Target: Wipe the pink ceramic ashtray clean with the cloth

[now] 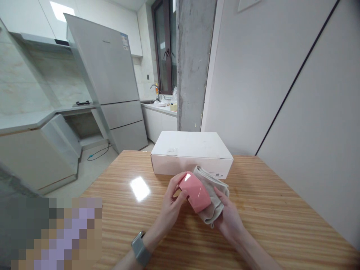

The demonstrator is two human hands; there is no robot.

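My left hand (pixel 173 197) grips the left end of a glossy pink curved plastic piece (pixel 196 192), with fingers and thumb closed on its edge. What the piece belongs to cannot be told from here. In my right hand (pixel 229 215) is a folded grey cloth (pixel 215 195), its thumb lying over the top and the other fingers hidden beneath. The cloth sits against the right side of the pink piece, partly behind it. Both are held above the wooden table, just in front of a white box.
The white box (pixel 192 146) stands at the far edge of the wood-grain table (pixel 118 221). Behind it rises a bare grey pillar (pixel 194 67), with a white wall on the right. A tall fridge (pixel 104 63) and a sink counter are farther back. A blurred patch covers the lower left.
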